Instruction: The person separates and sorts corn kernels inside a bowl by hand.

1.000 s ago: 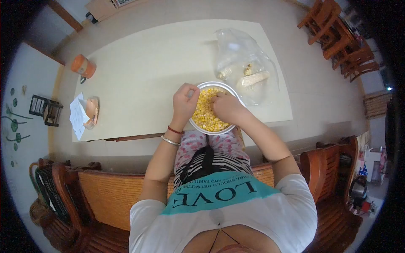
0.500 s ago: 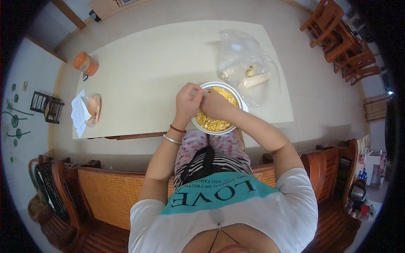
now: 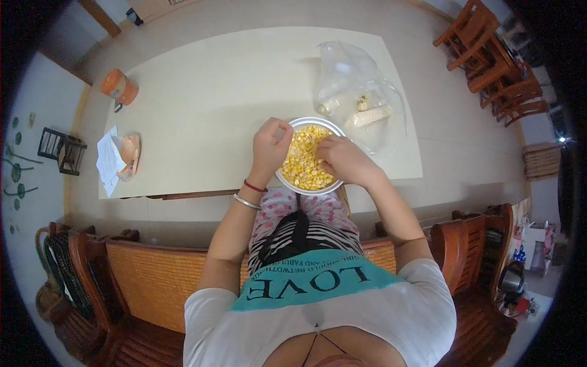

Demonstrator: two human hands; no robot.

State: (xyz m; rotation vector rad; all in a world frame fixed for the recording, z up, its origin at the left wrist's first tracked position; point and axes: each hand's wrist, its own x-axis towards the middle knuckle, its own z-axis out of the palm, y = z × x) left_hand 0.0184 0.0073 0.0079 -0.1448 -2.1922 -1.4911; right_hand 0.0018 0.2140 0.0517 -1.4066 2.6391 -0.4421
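A white round bowl (image 3: 340, 129) full of loose yellow corn kernels (image 3: 304, 160) sits at the table's near edge, just above my lap. At the bowl's left rim, my left hand (image 3: 271, 148) is closed with the fingers curled in; whatever it holds, if anything, is hidden. My right hand (image 3: 348, 160) reaches over the right side of the bowl. Its fingers are bent together with the tips at the kernels, and I cannot see what lies between them.
A clear plastic bag (image 3: 348, 67) lies at the table's right with stripped corn cobs (image 3: 372, 116) in or on it. To the left are an orange canister (image 3: 120, 87), papers (image 3: 110, 160) and a small packet (image 3: 130, 156). Wooden chairs (image 3: 489, 55) stand beyond the table (image 3: 214, 92).
My right hand has moved away from my left hand, rightward and down to the kernels. The left hand has stayed near the left rim. More of the corn shows now.
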